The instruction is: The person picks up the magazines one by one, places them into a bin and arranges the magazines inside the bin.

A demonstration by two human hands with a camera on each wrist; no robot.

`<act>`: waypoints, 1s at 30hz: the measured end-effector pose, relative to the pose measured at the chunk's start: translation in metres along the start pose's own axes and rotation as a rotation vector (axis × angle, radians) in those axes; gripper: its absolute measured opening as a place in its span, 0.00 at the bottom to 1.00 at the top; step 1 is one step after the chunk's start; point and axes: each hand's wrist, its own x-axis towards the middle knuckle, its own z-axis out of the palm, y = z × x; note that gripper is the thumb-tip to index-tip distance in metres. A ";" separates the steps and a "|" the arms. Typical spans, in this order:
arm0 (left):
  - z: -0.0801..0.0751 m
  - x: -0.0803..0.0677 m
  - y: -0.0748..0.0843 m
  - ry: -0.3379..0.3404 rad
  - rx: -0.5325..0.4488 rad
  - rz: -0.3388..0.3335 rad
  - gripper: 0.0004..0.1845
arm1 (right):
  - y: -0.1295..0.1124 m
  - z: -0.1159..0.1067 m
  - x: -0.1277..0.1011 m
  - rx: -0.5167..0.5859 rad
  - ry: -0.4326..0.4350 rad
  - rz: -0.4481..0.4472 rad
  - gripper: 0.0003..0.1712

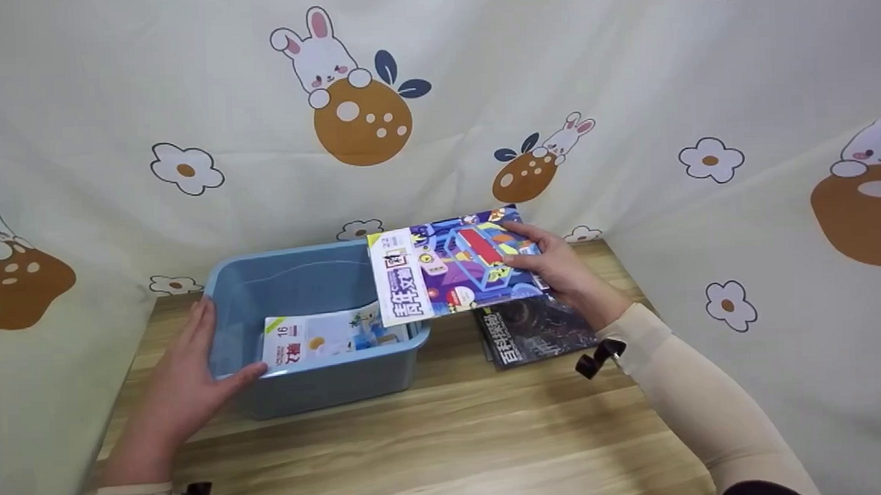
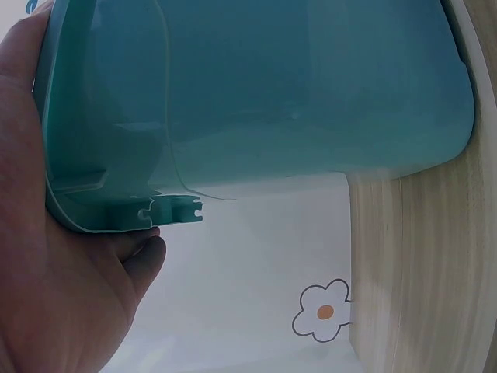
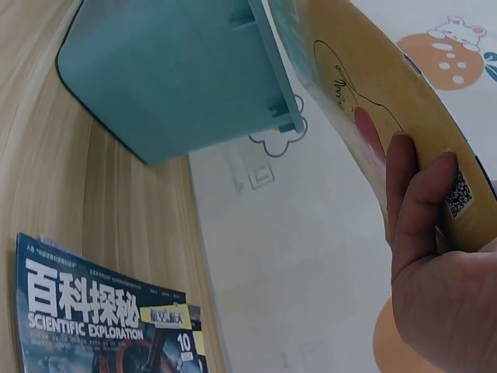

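Note:
My right hand (image 1: pixel 560 264) pinches a colourful purple magazine (image 1: pixel 441 270) by its right side, thumb on the cover. In the right wrist view its yellowish back cover (image 3: pixel 365 70) shows, with curled fingers (image 3: pixel 419 202) against it. The magazine's left end overlaps the right rim of a blue plastic bin (image 1: pixel 327 386) in the head view. My left hand (image 1: pixel 178 378) grips the bin's left rim, the thumb along the front corner. Inside the bin lies a white-covered magazine (image 1: pixel 318 338), partly hidden by the front wall.
Right of the bin, dark magazines (image 1: pixel 541 332) lie stacked on the wooden table (image 1: pixel 449 455); the top one reads "Scientific Exploration" in the right wrist view. A pale curtain (image 1: pixel 477 67) printed with rabbits and flowers hangs behind and at both sides.

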 end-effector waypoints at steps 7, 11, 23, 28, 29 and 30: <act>0.000 0.000 0.002 -0.006 0.003 -0.009 0.71 | -0.005 0.012 0.001 -0.032 0.010 -0.006 0.44; 0.000 0.000 0.000 -0.005 -0.007 -0.010 0.71 | -0.008 0.022 0.002 -0.026 0.001 -0.001 0.43; 0.001 -0.003 0.000 -0.011 -0.007 -0.026 0.72 | -0.012 0.054 0.007 0.042 -0.037 -0.006 0.43; 0.000 -0.002 0.001 -0.005 -0.005 -0.016 0.72 | -0.015 0.067 0.009 0.048 -0.055 -0.014 0.43; 0.000 -0.002 0.001 -0.005 -0.005 -0.017 0.72 | -0.016 0.069 0.010 0.053 -0.058 -0.014 0.43; 0.000 -0.001 0.001 -0.006 -0.007 -0.019 0.72 | -0.017 0.071 0.011 0.060 -0.061 -0.016 0.43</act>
